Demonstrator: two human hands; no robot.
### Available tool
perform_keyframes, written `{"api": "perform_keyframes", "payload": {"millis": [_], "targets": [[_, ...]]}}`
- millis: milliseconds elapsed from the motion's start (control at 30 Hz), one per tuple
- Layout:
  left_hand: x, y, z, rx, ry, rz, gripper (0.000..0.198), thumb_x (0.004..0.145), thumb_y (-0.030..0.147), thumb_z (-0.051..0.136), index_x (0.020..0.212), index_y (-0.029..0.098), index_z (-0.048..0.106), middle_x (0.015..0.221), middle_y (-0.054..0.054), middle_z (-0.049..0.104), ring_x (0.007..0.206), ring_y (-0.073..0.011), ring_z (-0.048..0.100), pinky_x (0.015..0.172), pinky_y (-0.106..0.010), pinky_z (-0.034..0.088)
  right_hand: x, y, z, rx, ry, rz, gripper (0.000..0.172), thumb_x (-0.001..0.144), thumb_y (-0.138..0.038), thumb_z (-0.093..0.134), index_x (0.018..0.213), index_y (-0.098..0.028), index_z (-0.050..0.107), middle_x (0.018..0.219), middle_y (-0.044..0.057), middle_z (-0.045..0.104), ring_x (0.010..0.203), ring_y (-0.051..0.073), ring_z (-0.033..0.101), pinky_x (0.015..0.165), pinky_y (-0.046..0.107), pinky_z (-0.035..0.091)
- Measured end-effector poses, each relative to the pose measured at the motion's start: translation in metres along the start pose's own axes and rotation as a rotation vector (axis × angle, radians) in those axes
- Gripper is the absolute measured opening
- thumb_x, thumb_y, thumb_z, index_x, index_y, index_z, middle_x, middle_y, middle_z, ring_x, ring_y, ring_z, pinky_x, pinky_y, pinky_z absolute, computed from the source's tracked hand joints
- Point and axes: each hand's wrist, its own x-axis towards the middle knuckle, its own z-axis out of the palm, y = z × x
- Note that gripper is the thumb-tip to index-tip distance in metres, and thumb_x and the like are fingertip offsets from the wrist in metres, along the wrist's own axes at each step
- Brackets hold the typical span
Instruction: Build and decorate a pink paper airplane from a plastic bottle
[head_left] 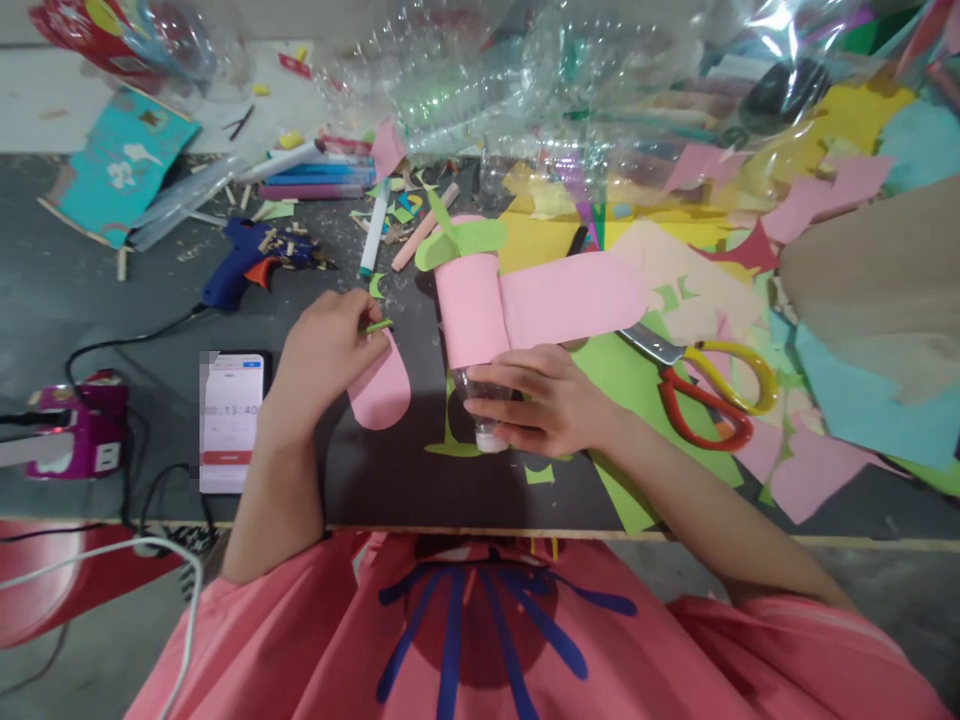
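Note:
My right hand (544, 400) is closed round the neck end of a clear plastic bottle (480, 395) lying on the dark table. The bottle's body is wrapped in pink paper (469, 310), with a long pink flap (574, 300) spreading to the right and green paper leaves (457, 240) at its far end. My left hand (334, 350) pinches a thin green strip (379, 325) and rests on a rounded pink paper piece (382, 385) just left of the bottle.
Scissors with red and yellow handles (701, 385) lie right of the bottle on coloured paper scraps (817, 420). A blue glue gun (251, 260), markers (319, 175), a phone (231, 415), a magenta power strip (71, 425) with cables, and crumpled clear plastic (525, 80) surround the work area.

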Motion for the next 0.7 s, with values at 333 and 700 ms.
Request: {"api": "perform_keyframes", "payload": {"millis": [333,700], "targets": [[-0.004,0.002,0.007,-0.291,0.69,-0.061,0.011,0.081,0.028,0.061,0.08,0.019,0.054,0.075,0.003,0.052,0.057,-0.0077,0.039,0.057,-0.026,0.035,-0.002,0.01,0.007,-0.153,0.071,0.139,0.029,0.093,-0.035,0.048,0.116,-0.02,0.059,0.114,0.01,0.063,0.106,0.02,0.058,0.084,0.034,0.045],[-0.018,0.031,0.026,-0.384,0.837,0.512,0.007,0.084,0.018,0.059,0.089,0.023,0.057,0.082,0.002,0.068,0.079,-0.012,0.067,0.069,-0.025,0.054,-0.008,0.004,0.013,0.171,0.149,0.161,0.024,0.091,-0.025,0.049,0.109,-0.021,0.065,0.079,0.003,0.07,0.07,0.016,0.064,0.063,0.029,0.05]]}}
